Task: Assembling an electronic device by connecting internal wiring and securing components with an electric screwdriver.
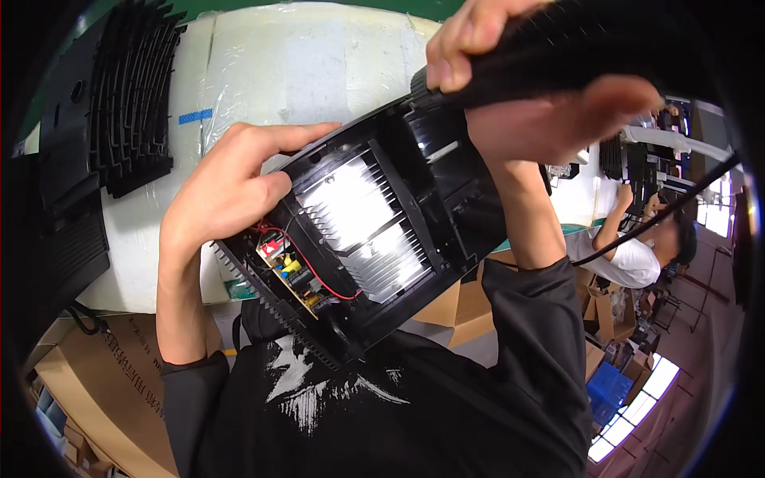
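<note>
A black plastic housing [434, 291] is tilted in front of my chest, its inside turned up. Inside are shiny finned metal plates [351, 211], red wires and a small circuit board [291, 271] with yellow and blue components. My left hand [231, 187] is closed on the housing's left edge, thumb inside and forefinger along the rim. At the housing's upper right, my right hand [538, 131] presses against a long dark part [574, 48], thumb stretched out. Bent fingers [466, 44] grip that part from above; their link to my right hand is hidden.
Several black slatted panels [131, 95] are stacked on the film-covered worktable [279, 64] at left. A cardboard box [111, 390] stands at lower left. On the right are another person [637, 259], a black cable [669, 211] and a blue bin [610, 390].
</note>
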`<state>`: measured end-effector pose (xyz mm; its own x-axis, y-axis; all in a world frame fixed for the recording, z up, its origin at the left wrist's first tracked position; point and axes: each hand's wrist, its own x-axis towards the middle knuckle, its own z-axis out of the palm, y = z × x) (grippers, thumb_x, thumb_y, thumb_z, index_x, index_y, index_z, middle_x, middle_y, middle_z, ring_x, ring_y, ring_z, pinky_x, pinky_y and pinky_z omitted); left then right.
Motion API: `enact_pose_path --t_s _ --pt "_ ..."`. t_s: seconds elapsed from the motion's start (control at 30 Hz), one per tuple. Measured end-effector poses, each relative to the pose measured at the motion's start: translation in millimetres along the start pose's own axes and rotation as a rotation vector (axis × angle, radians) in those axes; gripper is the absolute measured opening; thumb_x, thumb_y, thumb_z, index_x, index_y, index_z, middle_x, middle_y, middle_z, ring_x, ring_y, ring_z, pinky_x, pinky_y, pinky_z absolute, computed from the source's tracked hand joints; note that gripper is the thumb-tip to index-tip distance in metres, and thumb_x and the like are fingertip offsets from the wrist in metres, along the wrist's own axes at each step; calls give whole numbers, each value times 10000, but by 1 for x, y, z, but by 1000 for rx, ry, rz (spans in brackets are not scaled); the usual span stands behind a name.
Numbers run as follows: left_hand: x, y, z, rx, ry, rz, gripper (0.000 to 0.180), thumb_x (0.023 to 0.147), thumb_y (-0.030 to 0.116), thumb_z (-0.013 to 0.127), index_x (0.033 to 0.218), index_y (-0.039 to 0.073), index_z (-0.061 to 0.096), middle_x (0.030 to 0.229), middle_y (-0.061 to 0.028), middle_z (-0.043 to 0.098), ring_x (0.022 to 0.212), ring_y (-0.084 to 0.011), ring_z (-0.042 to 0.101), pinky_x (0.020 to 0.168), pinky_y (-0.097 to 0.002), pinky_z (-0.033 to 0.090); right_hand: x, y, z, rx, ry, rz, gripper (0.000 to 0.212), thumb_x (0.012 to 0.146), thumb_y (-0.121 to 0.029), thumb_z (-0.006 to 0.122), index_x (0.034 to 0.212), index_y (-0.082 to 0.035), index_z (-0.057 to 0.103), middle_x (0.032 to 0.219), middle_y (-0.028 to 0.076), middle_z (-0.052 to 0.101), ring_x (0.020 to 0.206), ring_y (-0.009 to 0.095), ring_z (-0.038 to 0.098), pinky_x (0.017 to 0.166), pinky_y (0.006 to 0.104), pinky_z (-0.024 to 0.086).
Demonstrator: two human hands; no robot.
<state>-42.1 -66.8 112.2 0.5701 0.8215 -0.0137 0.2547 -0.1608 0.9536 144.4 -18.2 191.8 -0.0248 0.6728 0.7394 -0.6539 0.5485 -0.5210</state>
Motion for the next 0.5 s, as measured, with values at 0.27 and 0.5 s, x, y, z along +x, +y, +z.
enact_pose_path --t_s 0.27,0.5 --pt "9 9 5 -2 -51 91 681 532 7 415 1206 -19 507 1184 -215 549 1138 -302 514 996 -305 339 43 -125 -22 -414 -247 17 611 904 -572 274 926 4 476 610 108 495 408 189 484 328 307 423" --pt "48 28 -19 57 -339 -111 729 499 21 412 1220 13 521 1078 -214 613 921 -207 595 910 -265 400 -21 -275 -73 -592 225 -389 710 713 -758 335 693 -50 381 645 76 379 515 160 393 495 276 352"
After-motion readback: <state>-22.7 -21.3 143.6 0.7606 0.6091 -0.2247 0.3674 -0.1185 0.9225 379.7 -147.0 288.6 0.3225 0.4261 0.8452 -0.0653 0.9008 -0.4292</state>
